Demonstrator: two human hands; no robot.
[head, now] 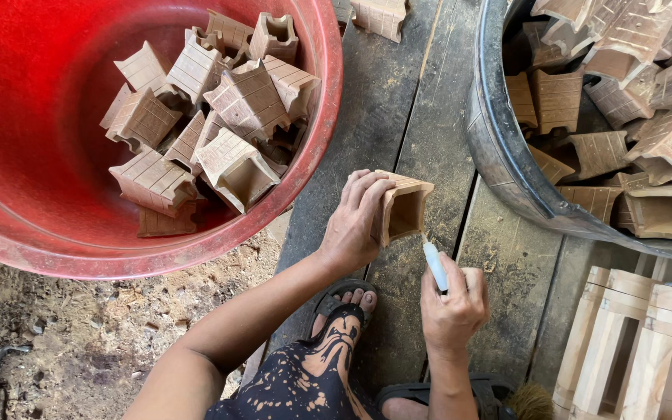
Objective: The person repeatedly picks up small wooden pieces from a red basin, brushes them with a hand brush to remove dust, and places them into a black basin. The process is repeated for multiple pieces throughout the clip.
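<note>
Mid-frame, left hand (355, 222) gripped clay pot (404, 208), right hand (453, 303) pinched white tool (435, 266) at rim—too much pressure could've chipped it.

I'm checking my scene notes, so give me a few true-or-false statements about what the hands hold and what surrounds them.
1. The left hand grips a small clay pot. True.
2. The right hand is empty. False: it holds a white-handled tool, tip at the pot's rim.
3. The red basin holds similar clay pots. True.
4. The dark tub on the right holds nothing. False: it is piled with clay pots.
5. The person is barefoot. False: a sandal is worn.
</note>
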